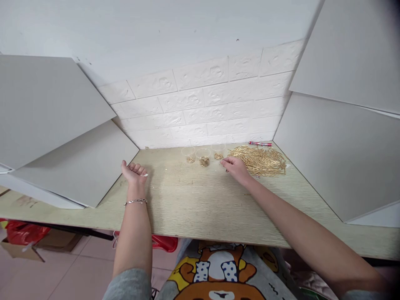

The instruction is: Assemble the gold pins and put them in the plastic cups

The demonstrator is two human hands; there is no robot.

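Right hand (236,168) by gold pins (262,160), fingers (227,163) together, contents unclear.
Left hand (134,173) curled, grip unclear. Pinch lightly beside cups (196,155).

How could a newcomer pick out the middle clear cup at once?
Start at the white brick-patterned wall and drop to the pale table at its foot. Left of the right hand and the golden pile, three clear cups stand close together. The middle cup sits nearest the person and holds visibly more golden pieces than its neighbours.
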